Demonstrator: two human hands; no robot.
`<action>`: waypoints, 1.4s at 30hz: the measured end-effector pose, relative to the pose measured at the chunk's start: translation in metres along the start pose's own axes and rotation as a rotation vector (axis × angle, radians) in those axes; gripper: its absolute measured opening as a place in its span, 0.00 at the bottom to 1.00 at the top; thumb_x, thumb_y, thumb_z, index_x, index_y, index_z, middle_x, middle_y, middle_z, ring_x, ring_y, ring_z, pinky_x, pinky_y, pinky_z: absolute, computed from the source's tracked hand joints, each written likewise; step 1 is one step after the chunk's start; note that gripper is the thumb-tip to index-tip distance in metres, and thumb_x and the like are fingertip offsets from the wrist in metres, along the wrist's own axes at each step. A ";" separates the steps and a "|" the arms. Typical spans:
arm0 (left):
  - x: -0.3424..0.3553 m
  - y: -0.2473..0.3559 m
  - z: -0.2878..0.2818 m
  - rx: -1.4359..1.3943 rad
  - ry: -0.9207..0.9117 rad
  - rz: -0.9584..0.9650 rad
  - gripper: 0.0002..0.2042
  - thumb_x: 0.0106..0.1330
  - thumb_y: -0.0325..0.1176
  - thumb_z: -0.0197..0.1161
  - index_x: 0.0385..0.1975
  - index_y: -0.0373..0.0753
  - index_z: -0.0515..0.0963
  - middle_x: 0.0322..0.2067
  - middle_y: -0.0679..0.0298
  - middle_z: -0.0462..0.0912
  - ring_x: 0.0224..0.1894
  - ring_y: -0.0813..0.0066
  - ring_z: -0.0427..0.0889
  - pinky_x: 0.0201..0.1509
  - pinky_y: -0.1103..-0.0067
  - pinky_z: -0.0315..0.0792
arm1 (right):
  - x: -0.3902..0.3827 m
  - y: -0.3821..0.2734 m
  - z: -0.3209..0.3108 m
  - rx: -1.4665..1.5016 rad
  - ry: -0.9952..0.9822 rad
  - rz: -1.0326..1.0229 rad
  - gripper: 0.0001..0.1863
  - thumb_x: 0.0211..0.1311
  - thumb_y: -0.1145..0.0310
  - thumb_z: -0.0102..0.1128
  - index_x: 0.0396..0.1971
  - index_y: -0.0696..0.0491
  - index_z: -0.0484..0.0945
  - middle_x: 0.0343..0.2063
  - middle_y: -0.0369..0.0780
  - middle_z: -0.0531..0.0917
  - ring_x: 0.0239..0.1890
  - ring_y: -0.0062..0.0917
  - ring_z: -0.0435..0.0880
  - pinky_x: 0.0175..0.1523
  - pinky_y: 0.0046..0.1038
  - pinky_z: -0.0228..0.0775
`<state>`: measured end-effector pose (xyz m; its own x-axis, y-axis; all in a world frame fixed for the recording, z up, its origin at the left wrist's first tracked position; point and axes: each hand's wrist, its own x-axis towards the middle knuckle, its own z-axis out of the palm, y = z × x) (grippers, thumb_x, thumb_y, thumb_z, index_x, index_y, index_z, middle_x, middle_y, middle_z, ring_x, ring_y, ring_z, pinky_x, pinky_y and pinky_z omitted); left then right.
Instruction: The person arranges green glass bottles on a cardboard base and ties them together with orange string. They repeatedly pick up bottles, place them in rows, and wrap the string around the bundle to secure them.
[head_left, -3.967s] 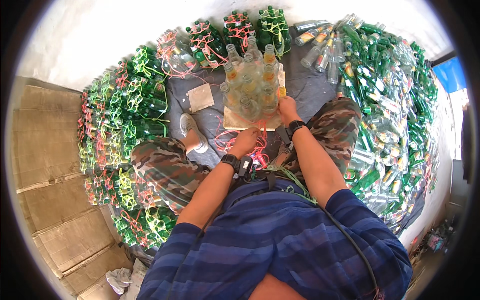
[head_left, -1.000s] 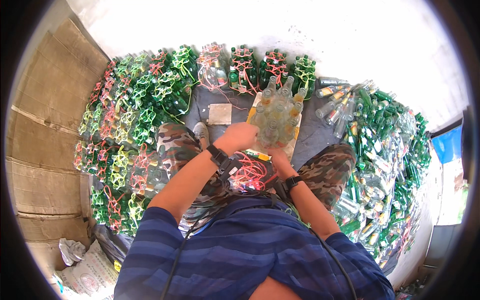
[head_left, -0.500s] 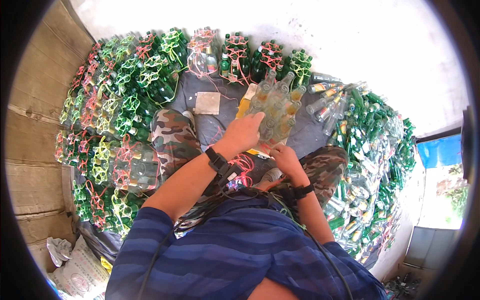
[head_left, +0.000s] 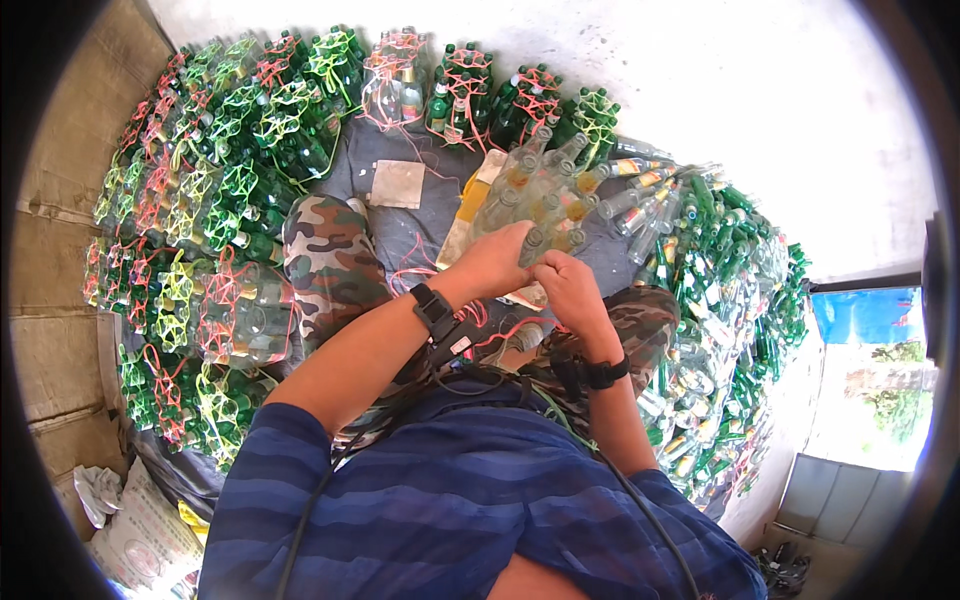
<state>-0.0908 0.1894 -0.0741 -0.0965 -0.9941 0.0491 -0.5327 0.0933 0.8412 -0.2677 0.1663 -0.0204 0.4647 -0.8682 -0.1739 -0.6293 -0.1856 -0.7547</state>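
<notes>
A cluster of clear glass bottles point(head_left: 540, 195) stands upright between my legs, on a yellow and white board point(head_left: 466, 210). At its near side my two hands meet. My left hand point(head_left: 497, 262) is closed against the nearest bottles, its fingertips at the right hand; what they pinch is hidden. The fingers of my right hand point(head_left: 570, 290) are pinched together beside it. A red plastic string point(head_left: 512, 328) curves from the tangle at my lap up to this hand and appears held in it.
Tied bundles of green and clear bottles point(head_left: 250, 200) line the left and back. Loose bottles point(head_left: 720, 300) are heaped on the right. A square cardboard piece point(head_left: 397, 184) lies on the grey sheet point(head_left: 345, 165). A sack point(head_left: 150, 530) sits at the lower left.
My right hand has moved up and left to meet my left hand. The red string is now stretched from the tangle toward it. The view has shifted slightly.
</notes>
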 end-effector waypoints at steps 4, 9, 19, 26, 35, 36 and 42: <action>0.004 -0.003 0.004 -0.054 0.054 0.033 0.19 0.65 0.39 0.65 0.50 0.36 0.73 0.46 0.43 0.83 0.52 0.38 0.80 0.53 0.58 0.75 | 0.005 -0.017 -0.003 -0.063 0.038 -0.072 0.12 0.68 0.67 0.52 0.34 0.61 0.79 0.31 0.56 0.81 0.36 0.52 0.82 0.42 0.42 0.75; 0.011 -0.012 0.011 -0.085 0.085 0.065 0.12 0.68 0.35 0.61 0.46 0.36 0.74 0.43 0.43 0.83 0.50 0.37 0.80 0.50 0.57 0.75 | 0.011 -0.032 -0.003 -0.151 0.080 -0.137 0.11 0.67 0.68 0.53 0.33 0.59 0.79 0.31 0.56 0.81 0.36 0.56 0.82 0.41 0.45 0.75; 0.011 -0.013 0.010 -0.131 0.115 0.072 0.14 0.63 0.32 0.65 0.48 0.39 0.77 0.40 0.46 0.85 0.47 0.40 0.83 0.48 0.61 0.77 | 0.021 -0.037 -0.002 -0.258 0.224 -0.309 0.07 0.65 0.67 0.60 0.32 0.56 0.80 0.28 0.52 0.82 0.34 0.52 0.83 0.39 0.46 0.74; 0.015 -0.015 0.011 -0.132 0.114 0.055 0.16 0.61 0.33 0.67 0.49 0.41 0.78 0.38 0.47 0.86 0.44 0.43 0.84 0.47 0.61 0.78 | 0.033 -0.031 -0.001 -0.254 0.338 -0.376 0.06 0.63 0.71 0.67 0.33 0.58 0.82 0.26 0.49 0.83 0.29 0.44 0.84 0.35 0.36 0.75; 0.016 -0.009 0.006 -0.063 0.106 0.029 0.17 0.61 0.37 0.68 0.49 0.39 0.79 0.35 0.49 0.85 0.42 0.44 0.85 0.45 0.60 0.77 | 0.041 -0.024 0.001 -0.366 0.457 -0.248 0.08 0.64 0.68 0.67 0.33 0.57 0.82 0.27 0.50 0.84 0.31 0.49 0.85 0.36 0.41 0.75; 0.016 -0.009 0.006 -0.054 0.101 0.027 0.17 0.61 0.37 0.67 0.49 0.39 0.79 0.35 0.49 0.85 0.42 0.44 0.85 0.45 0.60 0.77 | 0.041 -0.023 0.001 -0.372 0.457 -0.232 0.08 0.64 0.67 0.66 0.33 0.56 0.82 0.27 0.51 0.84 0.32 0.50 0.85 0.37 0.43 0.75; 0.015 -0.010 0.004 0.010 0.081 0.007 0.18 0.62 0.37 0.66 0.52 0.42 0.80 0.36 0.50 0.86 0.43 0.46 0.85 0.47 0.59 0.78 | 0.034 -0.020 -0.003 -0.419 0.465 -0.131 0.09 0.65 0.66 0.65 0.33 0.57 0.81 0.28 0.52 0.84 0.34 0.53 0.84 0.38 0.46 0.74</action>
<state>-0.0900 0.1742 -0.0835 -0.0327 -0.9946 0.0989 -0.5403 0.1008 0.8354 -0.2410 0.1387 -0.0093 0.2943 -0.9176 0.2672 -0.8195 -0.3861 -0.4235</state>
